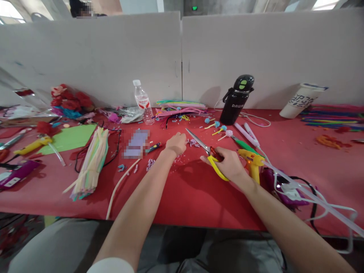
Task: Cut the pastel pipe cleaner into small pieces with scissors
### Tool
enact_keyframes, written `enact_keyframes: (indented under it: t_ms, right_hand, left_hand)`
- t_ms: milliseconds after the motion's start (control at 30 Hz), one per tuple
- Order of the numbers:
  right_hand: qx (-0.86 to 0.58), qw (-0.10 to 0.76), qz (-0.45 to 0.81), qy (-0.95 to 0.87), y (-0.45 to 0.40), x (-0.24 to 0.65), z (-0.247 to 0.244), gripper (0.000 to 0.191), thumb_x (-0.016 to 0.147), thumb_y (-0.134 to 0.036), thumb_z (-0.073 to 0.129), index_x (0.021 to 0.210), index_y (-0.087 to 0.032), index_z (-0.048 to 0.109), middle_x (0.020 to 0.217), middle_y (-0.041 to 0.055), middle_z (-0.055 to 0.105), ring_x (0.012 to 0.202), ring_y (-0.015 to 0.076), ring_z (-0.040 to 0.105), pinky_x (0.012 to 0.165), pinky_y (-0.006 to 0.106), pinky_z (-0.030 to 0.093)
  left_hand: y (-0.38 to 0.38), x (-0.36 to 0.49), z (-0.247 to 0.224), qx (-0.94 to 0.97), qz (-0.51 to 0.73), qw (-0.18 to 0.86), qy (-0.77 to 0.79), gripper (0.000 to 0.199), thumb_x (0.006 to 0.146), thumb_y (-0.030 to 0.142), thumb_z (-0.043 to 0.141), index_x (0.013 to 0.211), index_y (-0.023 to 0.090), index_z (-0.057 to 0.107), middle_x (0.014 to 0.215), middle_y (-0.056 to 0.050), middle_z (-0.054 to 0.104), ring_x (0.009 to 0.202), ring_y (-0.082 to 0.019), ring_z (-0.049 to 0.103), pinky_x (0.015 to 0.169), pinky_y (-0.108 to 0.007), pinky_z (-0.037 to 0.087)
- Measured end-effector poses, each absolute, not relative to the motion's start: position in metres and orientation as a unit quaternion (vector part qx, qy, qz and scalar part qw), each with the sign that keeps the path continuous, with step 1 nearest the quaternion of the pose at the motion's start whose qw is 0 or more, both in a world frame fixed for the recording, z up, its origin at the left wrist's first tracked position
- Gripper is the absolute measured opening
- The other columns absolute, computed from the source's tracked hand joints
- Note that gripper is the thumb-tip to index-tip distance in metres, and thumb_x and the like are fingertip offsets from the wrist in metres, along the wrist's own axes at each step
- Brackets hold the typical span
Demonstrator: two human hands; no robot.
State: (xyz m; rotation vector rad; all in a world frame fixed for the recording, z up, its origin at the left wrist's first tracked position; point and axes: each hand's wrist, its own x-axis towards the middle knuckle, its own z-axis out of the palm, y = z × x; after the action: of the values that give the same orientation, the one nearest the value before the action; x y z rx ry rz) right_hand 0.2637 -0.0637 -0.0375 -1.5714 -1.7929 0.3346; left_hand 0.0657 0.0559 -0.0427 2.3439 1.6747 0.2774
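Note:
My right hand (pixel 231 165) grips a pair of scissors (pixel 199 141) by its yellow and red handles; the blades point up and left, towards my other hand. Fingers curled down, my left hand (pixel 175 145) rests low over the red tabletop, and what they hold, if anything, is hidden. Just right of those fingertips lie short lilac fuzzy pieces (pixel 193 143). Another small heap of lilac bits (pixel 150 163) is to the left of my forearm. Tiny pale crumbs are scattered below the left hand.
A yellow glue gun (pixel 253 161) stands beside my right wrist, with cables around it. Behind are a black bottle (pixel 236 102), a clear water bottle (pixel 143 104) and pipe cleaners (pixel 182 110). At left lies a pipe-cleaner bundle (pixel 92 163). A white cup (pixel 301 100) leans far right.

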Motion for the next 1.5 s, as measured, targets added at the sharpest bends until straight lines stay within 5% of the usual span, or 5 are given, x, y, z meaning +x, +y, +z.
enact_keyframes:
  t_ms: [133,267,533,933,1500]
  right_hand:
    - [-0.614,0.351,0.122,-0.696,-0.063,0.265,-0.039,0.048,0.071,-0.058,0.066,0.060,-0.020,0.040,0.052,-0.0046,0.040,0.051,0.0092,0.031,0.047,0.023,0.026]
    - [-0.614,0.341,0.108,-0.704,-0.062,0.266,-0.044,0.049,0.072,-0.057,0.066,0.060,-0.020,0.036,0.052,-0.0049,0.038,0.050,0.0094,0.027,0.047,0.024,0.024]
    - [-0.606,0.323,0.124,-0.716,-0.062,0.265,-0.045,0.051,0.073,-0.057,0.065,0.060,-0.021,0.032,0.052,-0.0048,0.038,0.050,0.0095,0.027,0.047,0.024,0.023]
    - [-0.600,0.310,0.154,-0.721,-0.067,0.261,-0.038,0.046,0.070,-0.053,0.069,0.061,-0.020,0.037,0.052,-0.0054,0.038,0.049,0.0084,0.030,0.045,0.022,0.024]
    - [-0.583,0.314,0.154,-0.733,-0.066,0.263,-0.043,0.052,0.071,-0.055,0.067,0.058,-0.019,0.034,0.053,-0.0055,0.030,0.053,0.0082,0.024,0.045,0.021,0.021]
  left_hand:
    - [0.050,0.048,-0.036,0.799,0.180,0.134,0.558,0.010,0.087,0.026,0.053,0.087,0.018,0.059,0.097,-0.011,0.063,0.087,-0.022,0.061,0.078,-0.033,0.046]
    - [0.033,0.025,-0.028,0.754,0.333,0.285,0.489,0.013,0.085,0.030,0.057,0.083,0.017,0.059,0.079,-0.004,0.067,0.071,-0.016,0.062,0.068,-0.028,0.048]
    - [0.000,0.008,-0.013,0.649,0.506,0.381,0.422,0.025,0.074,0.033,0.073,0.090,0.016,0.064,0.085,-0.006,0.070,0.078,-0.015,0.066,0.074,-0.027,0.052]
    - [-0.005,0.009,-0.008,0.678,0.464,0.381,0.424,0.025,0.084,0.038,0.063,0.080,0.014,0.065,0.068,-0.002,0.063,0.061,-0.010,0.056,0.060,-0.021,0.046]
    - [-0.012,0.011,-0.003,0.716,0.464,0.314,0.416,0.021,0.086,0.034,0.061,0.081,0.015,0.066,0.070,-0.002,0.064,0.063,-0.011,0.056,0.060,-0.022,0.044]
